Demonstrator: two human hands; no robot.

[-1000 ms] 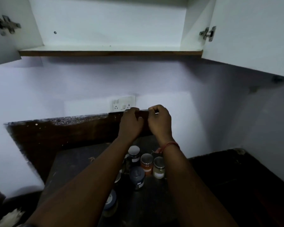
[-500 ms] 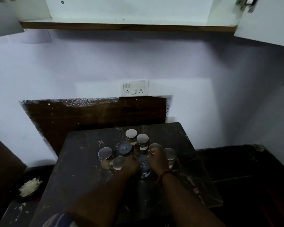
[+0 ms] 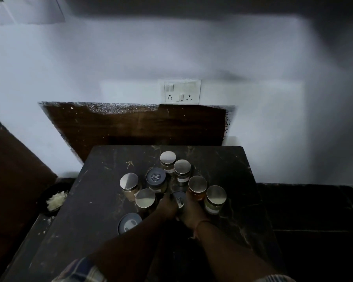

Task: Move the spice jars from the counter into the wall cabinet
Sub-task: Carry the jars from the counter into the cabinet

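both hands had come down from up near the socket plate [image 3: 182, 91] to the cluster of spice jars [image 3: 172, 180] on the dark worktop [image 3: 102, 200], and the view had tipped down with them, so the wall cabinet was all but out of sight at the top, blurred and dim. the left hand [image 3: 167, 207] and the right hand [image 3: 192, 212] sat on either side of a dark-lidded jar [image 3: 178, 198] near the front of the group, fingers curled in against its sides; it looked like both were gripping it, though the light was too poor to see each fingertip. the jar appeared to stand on the worktop, not yet lifted.

eight other jars stood round it: five with silver lids, an orange-filled one [image 3: 197, 186] just beside the right hand, a larger dark-lidded one [image 3: 156, 179] behind, and a dark-lidded one [image 3: 129, 222] nearest the person, partly under the left forearm. a bowl of pale shreds [image 3: 56, 197] sat off to the left, lower than the worktop.

my judgement: the step in hand was the pick-up. the neighbours were close, touching or nearly so, so a straight lift before any sideways move would have kept knuckles from tipping the orange-filled jar or the silver-lidded jar [image 3: 145, 199] by the left hand. holding the glass body rather than the lid seemed safer, since a loose lid could part from it. one hand would probably do for the reach up.
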